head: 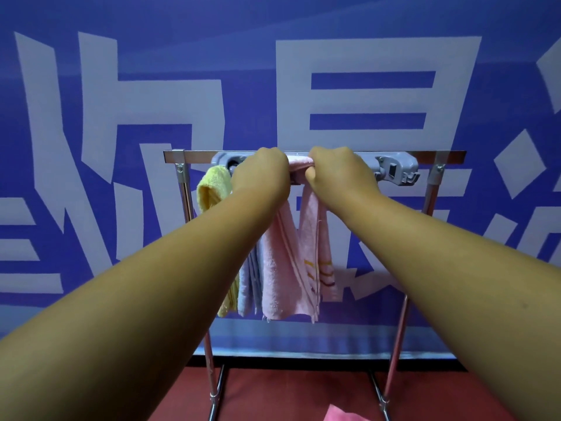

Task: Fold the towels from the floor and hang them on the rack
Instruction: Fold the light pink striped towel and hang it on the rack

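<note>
A metal rack stands in front of me, its top bar at hand height. A pink towel hangs folded over the bar, its ends dangling below. My left hand and my right hand both grip this pink towel at the bar, close together, fingers curled over the top. To the left on the bar hang a yellow towel and a pale blue towel, partly hidden by my left forearm. Another pink towel lies on the floor at the bottom edge.
A grey plastic fitting runs along the rack's bar behind my hands. A blue wall with large white characters is right behind the rack. The floor is red, with the rack's legs on it.
</note>
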Demonstrator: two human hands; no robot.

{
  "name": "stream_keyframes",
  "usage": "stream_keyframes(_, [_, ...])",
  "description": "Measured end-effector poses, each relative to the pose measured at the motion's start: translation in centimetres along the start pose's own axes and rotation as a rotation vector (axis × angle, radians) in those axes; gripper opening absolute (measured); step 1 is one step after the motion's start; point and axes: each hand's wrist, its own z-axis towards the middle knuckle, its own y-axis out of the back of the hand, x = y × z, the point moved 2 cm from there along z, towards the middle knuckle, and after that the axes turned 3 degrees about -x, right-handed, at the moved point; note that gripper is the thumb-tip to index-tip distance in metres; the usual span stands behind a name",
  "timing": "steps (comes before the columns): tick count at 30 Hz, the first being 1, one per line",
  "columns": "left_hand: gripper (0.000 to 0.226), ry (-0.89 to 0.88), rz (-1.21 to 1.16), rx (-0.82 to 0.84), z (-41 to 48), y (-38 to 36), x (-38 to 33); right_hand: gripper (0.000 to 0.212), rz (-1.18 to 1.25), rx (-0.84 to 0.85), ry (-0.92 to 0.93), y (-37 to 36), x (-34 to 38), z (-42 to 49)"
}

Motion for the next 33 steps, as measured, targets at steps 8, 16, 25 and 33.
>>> stream_keyframes(8, [0.029, -0.062, -0.093, -0.013, -2.1, -4.7, 0.9, 0.023, 0.276, 0.086, -0.056, -3.3, 0.0, -3.2])
stream_keyframes(16, [0.018, -0.04, -0.407, -0.011, -3.5, -6.3, 1.8, 0.023, 0.581, 0.251, -0.332, -6.8, -0.3, -5.1])
stream_keyframes(25, [0.023, 0.06, -0.555, 0.154, -7.3, -13.9, 2.3, 0.018, 0.409, 0.394, -0.318, -11.7, -1.4, -10.3])
stream_keyframes(33, [0.025, 0.094, -0.718, 0.371, -11.7, -19.7, 2.0, 0.031, 0.462, 0.486, -0.298, -15.5, -2.1, -14.9])
